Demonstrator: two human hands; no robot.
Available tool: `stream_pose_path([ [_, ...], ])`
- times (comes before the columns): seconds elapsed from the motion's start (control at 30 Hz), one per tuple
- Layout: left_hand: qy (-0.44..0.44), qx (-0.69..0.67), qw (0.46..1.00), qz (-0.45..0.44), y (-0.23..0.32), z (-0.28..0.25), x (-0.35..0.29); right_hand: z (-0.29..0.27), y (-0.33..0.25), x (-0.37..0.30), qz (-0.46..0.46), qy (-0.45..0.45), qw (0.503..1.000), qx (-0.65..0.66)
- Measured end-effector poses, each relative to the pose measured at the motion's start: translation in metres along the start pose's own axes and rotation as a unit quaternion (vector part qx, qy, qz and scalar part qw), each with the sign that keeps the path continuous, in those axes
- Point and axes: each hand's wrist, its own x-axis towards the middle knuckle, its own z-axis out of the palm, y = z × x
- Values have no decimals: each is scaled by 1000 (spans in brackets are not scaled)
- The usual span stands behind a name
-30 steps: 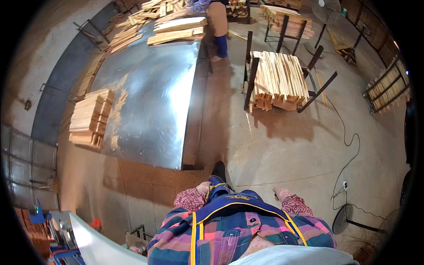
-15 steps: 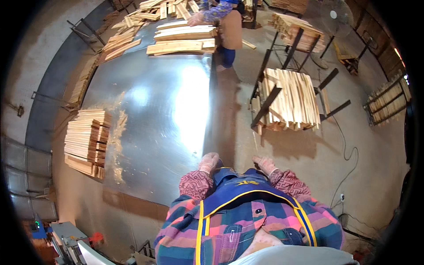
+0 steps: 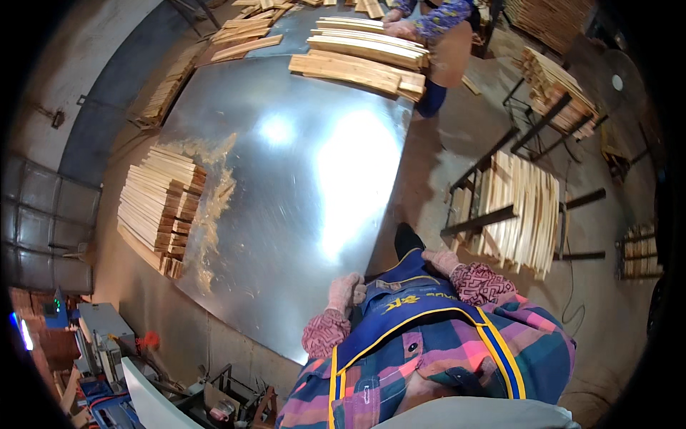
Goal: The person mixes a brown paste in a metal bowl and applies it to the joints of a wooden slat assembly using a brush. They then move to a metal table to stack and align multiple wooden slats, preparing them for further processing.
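Observation:
In the head view, my left hand [image 3: 344, 292], in a pale glove, hangs beside the table's near right edge, next to my blue apron [image 3: 411, 307]. Its fingers are loosely bent and somewhat apart, and nothing shows in them. My right hand [image 3: 441, 262], also pale-gloved, is at the apron's right side with fingers loosely extended and no object visible. Left of me spreads a shiny metal-topped table [image 3: 279, 193]. A stack of wooden strips [image 3: 153, 207] lies along its left edge. More wooden boards [image 3: 357, 68] lie in rows at its far end.
A co-worker's hands [image 3: 400, 27] rest at the far boards. On the right, a dark metal rack [image 3: 477, 223] holds upright-edged wood strips [image 3: 518, 207]; another loaded rack [image 3: 557, 89] stands behind it. Sawdust [image 3: 218, 193] lies on the table. Machinery [image 3: 107, 325] stands at the lower left.
My view has turned and moved forward, so the table and racks appear shifted. One dark shoe now shows ahead of the apron. The co-worker's two hands are now at the boards.

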Motion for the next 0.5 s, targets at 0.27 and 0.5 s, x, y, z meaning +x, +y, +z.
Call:
stream_pose_path([
  [0.27,134,-56,988,44,42,35,22,-256,-47,212,-131,379,914,64],
  [0.5,139,532,793,263,133,104,108,-452,-122,345,-166,273,941,-111],
])
